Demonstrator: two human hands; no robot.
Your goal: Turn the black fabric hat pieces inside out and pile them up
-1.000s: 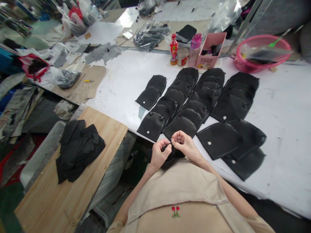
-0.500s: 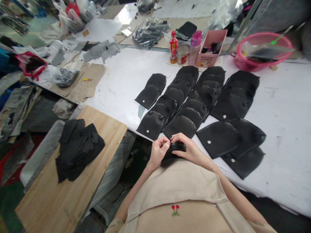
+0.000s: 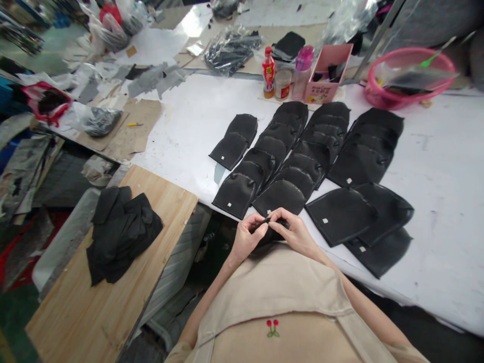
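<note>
Close to my body at the table's front edge, my left hand [image 3: 247, 233] and my right hand [image 3: 292, 229] pinch the edge of a black leather-like piece [image 3: 264, 240] with fingertips nearly meeting. Most of that piece is hidden by the hands and hangs low against the apron. Beyond them, rows of overlapping black rounded pieces [image 3: 282, 194] lie on the white table, some with a small white square near one edge. Right of my right hand sit a few more black pieces [image 3: 336, 214], overlapping one another.
A wooden board [image 3: 151, 247] at left carries crumpled black cloth [image 3: 121, 234]. At the table's back stand a red-capped bottle [image 3: 268, 73], a glass jar [image 3: 283, 84], a pink cup [image 3: 302, 73], a pink box [image 3: 328, 75] and a pink basin [image 3: 410, 78]. A yellow cutter [image 3: 134, 124] lies on cardboard.
My right hand's fingers have closed from a wider grip to a pinch beside my left fingertips. The black piece's edge is now held between both hands' tips.
</note>
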